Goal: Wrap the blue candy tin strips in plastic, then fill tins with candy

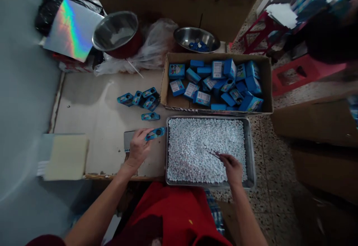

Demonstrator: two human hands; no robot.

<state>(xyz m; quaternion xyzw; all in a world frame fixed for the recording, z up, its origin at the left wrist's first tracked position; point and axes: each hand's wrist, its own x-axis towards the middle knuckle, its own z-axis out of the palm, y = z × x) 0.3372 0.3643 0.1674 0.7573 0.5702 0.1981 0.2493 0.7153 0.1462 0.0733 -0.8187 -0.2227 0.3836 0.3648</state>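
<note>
Closed round a small blue box (154, 133), my left hand (139, 147) is over the table beside the tray's left edge; the box shows a dark round hole. My right hand (232, 167) pinches a thin dark tool (214, 153), its tip at the white pellets (195, 141) that fill a metal tray (253, 156). Several more blue boxes (150, 102) with dark round holes stand on the table (103, 115), left of the tray. Behind the tray is a cardboard box (181, 109) with many blue boxes (202, 97) lying loosely in it.
A steel bowl (198, 30) with small blue pieces and a deeper bowl (114, 33) stand at the back, plastic bags (156, 41) between them. Yellowish sheets (65, 157) lie at left, a grey flat object (129, 139) near my left hand. Another person (321, 33) is at upper right.
</note>
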